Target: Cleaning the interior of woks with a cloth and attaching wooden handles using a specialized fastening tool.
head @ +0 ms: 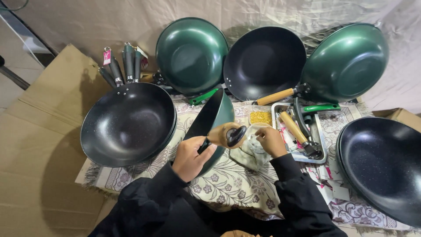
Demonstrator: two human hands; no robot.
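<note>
My left hand (191, 156) grips the short bracket of a green-backed wok (209, 119) that stands on edge, tilted, over the patterned cloth (228, 184). A wooden handle (229, 134) with a black end sits against that bracket. My right hand (270, 140) rests beside it, fingers pinching a clear plastic bag (251, 149) that lies on the cloth. Both sleeves are black.
A stack of black woks (128, 123) with several handles lies at left, another black wok (383, 166) at right. Three woks (264, 61) lean against the back wall. A metal tray (318, 136) holds handles, next to a tub of brass screws (261, 117). Cardboard (39, 145) covers the floor.
</note>
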